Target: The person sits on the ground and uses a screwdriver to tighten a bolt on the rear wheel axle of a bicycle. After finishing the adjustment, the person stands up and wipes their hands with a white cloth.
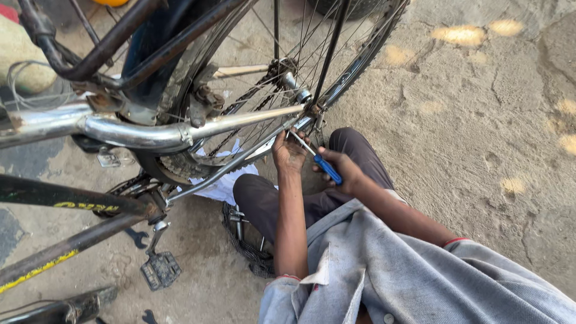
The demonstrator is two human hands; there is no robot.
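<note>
Gripping a blue-handled screwdriver (318,158) in our closed right hand (343,168), we see its shaft angled up-left, the tip just above our left hand (289,151), which curls closed against the chrome stay (240,157) beside the rear wheel (312,72).

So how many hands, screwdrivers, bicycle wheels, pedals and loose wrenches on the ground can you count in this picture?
Hands: 2, the left hand by the rim and the right hand holding the tool
Blue-handled screwdriver: 1
Bicycle wheel: 1
Pedal: 1
Wrenches on the ground: 2, one beside the pedal, one at the bottom edge
Total: 7
</note>
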